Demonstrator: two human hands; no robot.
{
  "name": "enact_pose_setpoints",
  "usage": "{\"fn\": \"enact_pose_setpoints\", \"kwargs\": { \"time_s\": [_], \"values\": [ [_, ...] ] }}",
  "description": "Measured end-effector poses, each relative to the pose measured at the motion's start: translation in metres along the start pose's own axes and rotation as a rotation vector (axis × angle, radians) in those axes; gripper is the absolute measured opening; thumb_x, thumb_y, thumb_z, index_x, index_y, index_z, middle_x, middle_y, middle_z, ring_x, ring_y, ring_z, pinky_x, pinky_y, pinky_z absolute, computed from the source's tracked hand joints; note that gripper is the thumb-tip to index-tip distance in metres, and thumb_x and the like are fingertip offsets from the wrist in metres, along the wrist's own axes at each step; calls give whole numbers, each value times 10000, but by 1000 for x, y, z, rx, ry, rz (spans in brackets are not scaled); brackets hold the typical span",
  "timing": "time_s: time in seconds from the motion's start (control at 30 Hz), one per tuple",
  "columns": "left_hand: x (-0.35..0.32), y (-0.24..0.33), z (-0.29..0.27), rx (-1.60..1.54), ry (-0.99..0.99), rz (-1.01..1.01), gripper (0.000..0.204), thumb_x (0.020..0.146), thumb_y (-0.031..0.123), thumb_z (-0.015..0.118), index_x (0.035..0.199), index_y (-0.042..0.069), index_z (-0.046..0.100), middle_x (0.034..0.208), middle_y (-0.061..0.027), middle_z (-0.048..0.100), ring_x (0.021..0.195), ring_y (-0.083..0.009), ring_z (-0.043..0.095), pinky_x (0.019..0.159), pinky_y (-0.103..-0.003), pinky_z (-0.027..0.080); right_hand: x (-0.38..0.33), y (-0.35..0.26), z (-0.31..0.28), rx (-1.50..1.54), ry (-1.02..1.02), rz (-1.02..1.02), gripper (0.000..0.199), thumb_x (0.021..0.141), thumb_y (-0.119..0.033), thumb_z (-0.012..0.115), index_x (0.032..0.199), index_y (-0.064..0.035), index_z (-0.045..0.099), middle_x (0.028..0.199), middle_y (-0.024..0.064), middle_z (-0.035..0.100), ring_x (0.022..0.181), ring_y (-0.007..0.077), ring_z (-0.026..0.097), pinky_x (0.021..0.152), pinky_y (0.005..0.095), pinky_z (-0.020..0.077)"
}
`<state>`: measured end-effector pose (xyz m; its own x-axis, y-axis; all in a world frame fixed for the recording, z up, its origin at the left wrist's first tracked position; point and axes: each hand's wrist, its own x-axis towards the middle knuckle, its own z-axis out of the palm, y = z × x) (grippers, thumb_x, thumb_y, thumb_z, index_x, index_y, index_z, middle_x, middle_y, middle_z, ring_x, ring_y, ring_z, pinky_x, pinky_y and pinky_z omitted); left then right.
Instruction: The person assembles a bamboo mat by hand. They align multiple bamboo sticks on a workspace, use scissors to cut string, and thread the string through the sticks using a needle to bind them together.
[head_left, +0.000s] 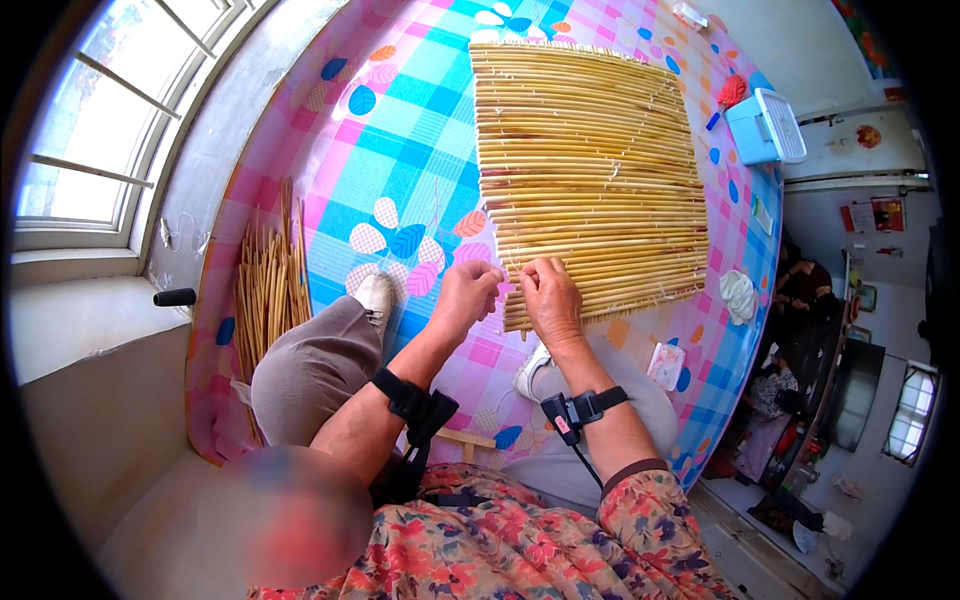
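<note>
A mat of thin yellow stalks, bound side by side with white string, lies spread in front of me. My left hand is closed in a pinch just off the mat's near left corner. What its fingertips hold, if anything, is too fine to make out. Over the left ends of the nearest stalks, my right hand is also pinched, its fingertips against the mat. Whether it grips a stalk or string is hidden by the fingers. Small white knots show along the mat's left edge and across its face.
A bundle of loose stalks lies to my left below the window. The checked, leaf-patterned sheet lies beneath everything. To the right are a blue box with a white lid, a white crumpled cloth and a small packet.
</note>
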<state>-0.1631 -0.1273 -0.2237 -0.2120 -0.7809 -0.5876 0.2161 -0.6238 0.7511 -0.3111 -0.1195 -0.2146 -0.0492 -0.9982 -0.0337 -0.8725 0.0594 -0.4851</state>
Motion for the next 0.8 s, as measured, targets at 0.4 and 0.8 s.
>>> {"fn": "enact_pose_setpoints", "kwargs": {
  "time_s": [0.4, 0.8],
  "values": [
    [8, -12, -11, 273, 92, 49, 151, 809, 130, 584, 753, -10, 592, 605, -60, 555, 490, -137, 517, 449, -274, 393, 4, 11, -4, 90, -40, -38, 64, 792, -140, 605, 795, -79, 586, 825, 107, 578, 757, 329, 576, 656, 417, 466],
    [-5, 0, -8, 655, 22, 204, 214, 798, 188, 591, 809, -19, 645, 749, -195, 630, 684, -312, 617, 623, -382, 467, 10, 17, -2, 120, -83, -75, 78, 796, -104, 590, 796, -32, 560, 818, 159, 571, 790, 357, 561, 695, 428, 453]
  ]
}}
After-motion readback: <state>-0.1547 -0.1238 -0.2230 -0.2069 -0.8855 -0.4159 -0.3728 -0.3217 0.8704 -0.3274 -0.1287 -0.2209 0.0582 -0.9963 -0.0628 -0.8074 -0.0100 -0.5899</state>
